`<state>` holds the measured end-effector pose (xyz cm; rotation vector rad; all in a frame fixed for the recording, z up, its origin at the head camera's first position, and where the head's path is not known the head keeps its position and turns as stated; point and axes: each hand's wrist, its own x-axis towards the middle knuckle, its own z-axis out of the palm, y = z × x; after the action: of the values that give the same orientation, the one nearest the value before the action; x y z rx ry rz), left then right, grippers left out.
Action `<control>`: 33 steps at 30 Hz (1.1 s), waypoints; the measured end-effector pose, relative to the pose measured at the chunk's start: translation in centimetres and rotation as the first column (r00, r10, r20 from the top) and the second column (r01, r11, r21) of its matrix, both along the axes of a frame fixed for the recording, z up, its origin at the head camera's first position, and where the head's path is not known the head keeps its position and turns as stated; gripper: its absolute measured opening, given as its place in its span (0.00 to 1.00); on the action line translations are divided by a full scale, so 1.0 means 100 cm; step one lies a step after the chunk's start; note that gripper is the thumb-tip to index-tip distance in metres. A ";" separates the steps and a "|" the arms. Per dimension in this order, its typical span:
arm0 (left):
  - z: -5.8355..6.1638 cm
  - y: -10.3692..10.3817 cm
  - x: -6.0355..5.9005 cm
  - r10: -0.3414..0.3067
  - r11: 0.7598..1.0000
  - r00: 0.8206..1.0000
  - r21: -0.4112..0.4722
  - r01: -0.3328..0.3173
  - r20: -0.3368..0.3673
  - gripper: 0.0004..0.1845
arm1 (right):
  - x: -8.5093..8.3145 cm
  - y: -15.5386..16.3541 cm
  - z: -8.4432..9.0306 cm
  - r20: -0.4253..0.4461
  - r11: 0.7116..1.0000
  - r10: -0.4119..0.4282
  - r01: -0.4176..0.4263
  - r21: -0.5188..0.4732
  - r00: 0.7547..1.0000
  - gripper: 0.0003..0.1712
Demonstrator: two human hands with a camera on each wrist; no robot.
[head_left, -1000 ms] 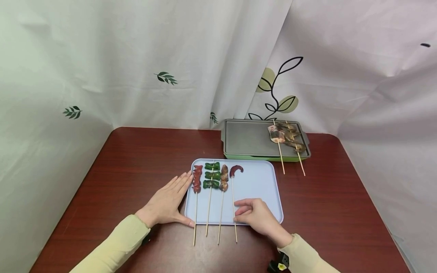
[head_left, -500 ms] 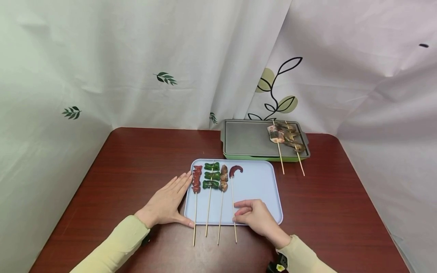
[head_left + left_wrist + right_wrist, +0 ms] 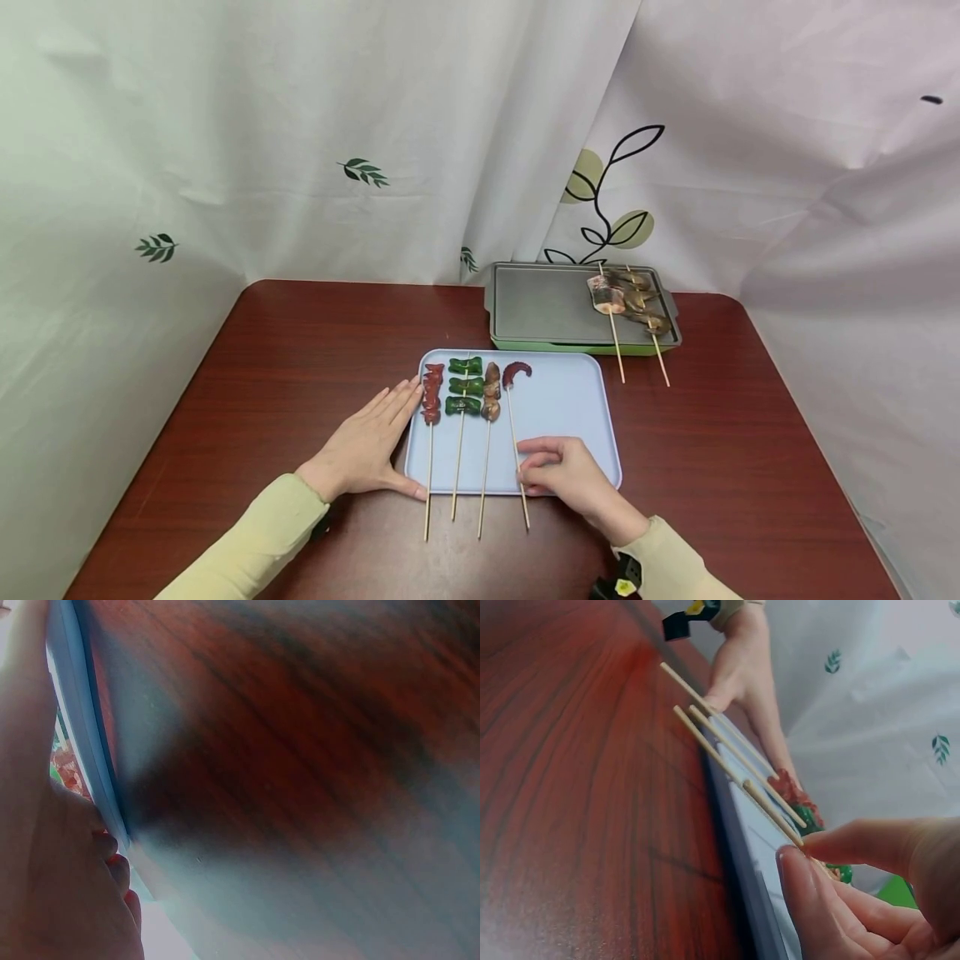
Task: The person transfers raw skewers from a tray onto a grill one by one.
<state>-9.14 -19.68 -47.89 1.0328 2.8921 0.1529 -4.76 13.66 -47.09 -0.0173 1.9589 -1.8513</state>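
Observation:
Four skewers lie side by side on a light blue tray (image 3: 570, 400): red sausage (image 3: 432, 392), green pepper (image 3: 465, 385), brown pieces (image 3: 492, 390) and a dark red octopus skewer (image 3: 517, 372). My right hand (image 3: 527, 475) pinches the octopus skewer's stick near the tray's front edge; the stick slants to the right. In the right wrist view thumb and fingers (image 3: 799, 874) close on that stick (image 3: 769, 810). My left hand (image 3: 375, 437) lies flat on the table, fingers straight, against the tray's left edge (image 3: 82, 727).
A grey grill pan (image 3: 547, 304) on a green base stands behind the tray, with two skewers (image 3: 609, 293) on its right side, sticks overhanging. The table (image 3: 300, 350) is dark red wood. White curtains close in on three sides.
My right hand has closed on the octopus skewer's stick and swung its near end to the right; the octopus piece shifted slightly. The left hand has stayed put.

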 end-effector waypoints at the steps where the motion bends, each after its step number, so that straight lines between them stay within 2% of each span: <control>1: 0.000 0.000 0.000 0.000 1.000 1.000 0.000 0.000 -0.002 0.79 | 0.000 0.001 0.000 0.017 1.000 -0.002 0.003 -0.028 1.000 0.27; 10: 0.000 0.000 0.000 -0.003 1.000 1.000 0.000 0.003 -0.013 0.79 | 0.001 0.004 -0.001 0.046 0.999 -0.004 0.006 -0.048 0.999 0.28; 19: -0.001 -0.001 0.000 -0.004 1.000 1.000 0.002 0.004 -0.014 0.79 | 0.002 0.010 0.000 0.037 0.999 -0.032 0.033 -0.032 0.999 0.28; 33: 0.001 0.000 0.000 -0.001 1.000 1.000 -0.002 0.001 -0.002 0.78 | 0.004 0.025 0.007 -0.028 0.999 0.007 -0.008 -0.032 1.000 0.28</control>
<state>-9.14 -19.65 -47.79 1.0341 2.8932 0.1494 -4.37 16.16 -46.44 -0.0609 1.9449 -1.8874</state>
